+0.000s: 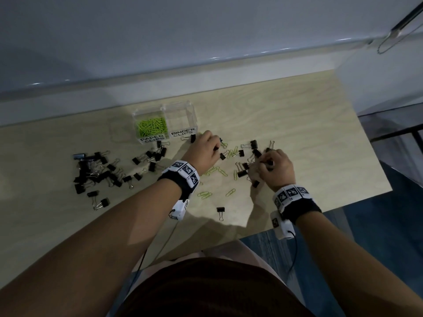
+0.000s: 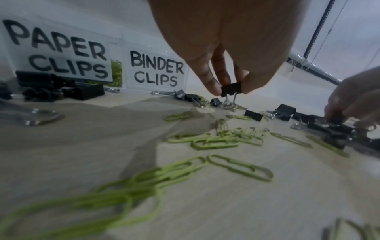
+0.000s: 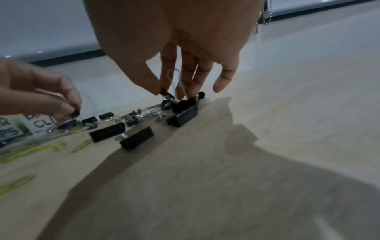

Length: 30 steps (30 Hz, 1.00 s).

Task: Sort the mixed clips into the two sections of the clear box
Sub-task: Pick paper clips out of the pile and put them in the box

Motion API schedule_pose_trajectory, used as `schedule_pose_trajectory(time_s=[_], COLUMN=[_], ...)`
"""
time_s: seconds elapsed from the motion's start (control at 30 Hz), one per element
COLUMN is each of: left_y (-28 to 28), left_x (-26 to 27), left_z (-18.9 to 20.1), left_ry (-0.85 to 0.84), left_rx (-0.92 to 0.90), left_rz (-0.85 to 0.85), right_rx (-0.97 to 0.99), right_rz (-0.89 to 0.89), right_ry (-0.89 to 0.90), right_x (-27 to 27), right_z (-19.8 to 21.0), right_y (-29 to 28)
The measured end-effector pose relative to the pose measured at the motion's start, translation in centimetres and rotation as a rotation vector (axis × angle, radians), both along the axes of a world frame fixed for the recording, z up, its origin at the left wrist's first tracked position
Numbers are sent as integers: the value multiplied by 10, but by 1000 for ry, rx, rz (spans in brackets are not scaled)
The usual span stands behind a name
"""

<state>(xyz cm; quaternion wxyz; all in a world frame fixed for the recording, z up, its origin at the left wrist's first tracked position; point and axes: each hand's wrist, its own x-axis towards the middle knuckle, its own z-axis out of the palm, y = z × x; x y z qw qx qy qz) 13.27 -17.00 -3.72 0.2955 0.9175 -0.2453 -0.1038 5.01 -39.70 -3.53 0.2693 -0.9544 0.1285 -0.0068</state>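
Observation:
The clear box (image 1: 163,110) stands at the back of the table; its left section, labelled PAPER CLIPS (image 2: 61,53), holds green paper clips (image 1: 151,128), and its right section, labelled BINDER CLIPS (image 2: 157,71), looks bare. My left hand (image 1: 206,149) pinches a black binder clip (image 2: 231,89) just above the table, right of the box. My right hand (image 1: 274,167) pinches a black binder clip (image 3: 167,95) over a cluster of binder clips (image 3: 183,113). Green paper clips (image 2: 216,139) lie scattered between the hands.
A large pile of black binder clips (image 1: 96,172) lies left of my left arm. One binder clip (image 1: 220,210) sits alone near the front edge. The table's right edge (image 1: 375,170) drops to a blue floor. A wall ledge (image 1: 206,72) runs behind.

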Motion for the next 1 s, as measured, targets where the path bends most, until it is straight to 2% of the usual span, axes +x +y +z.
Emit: schedule_pose_trajectory(time_s=[0.1,0.23,0.37,0.47,0.6,0.67,0.73,0.8,0.9,1.0], left_y=[-10,-18,-21,-24,-25,-27,-32,-37,-38,-31], left_x=[3,1,-2,-1,3,7,11,10,1,-9], left_z=[7,2,-2,-2,-2,1,6,8,5,3], left_ry=[28,70,109,98,99,66,13,-37,-150,-165], left_rx=[-91,19,109,126,10,-81,-96,20,307,414], left_rz=[-15,-68,-95,-105,-34,5,-17,-104,-241,-262], right_rx=[-57,-87,-84,-63,4,41,55,67,57,-58], right_rz=[69,170,139,120,132,151,174,183,187,191], right_ry=[-21,-5,42,-19,-107,-114,-95,-101,-142,-124], right_x=[1,5,2,1,-5,-9,-13,-16,-17,-17], right_z=[-4,-8,-12,-14,-19,-17,-16,-15,-16,-18], right_y=[7,34,49,51,43,34,24,16,9,12])
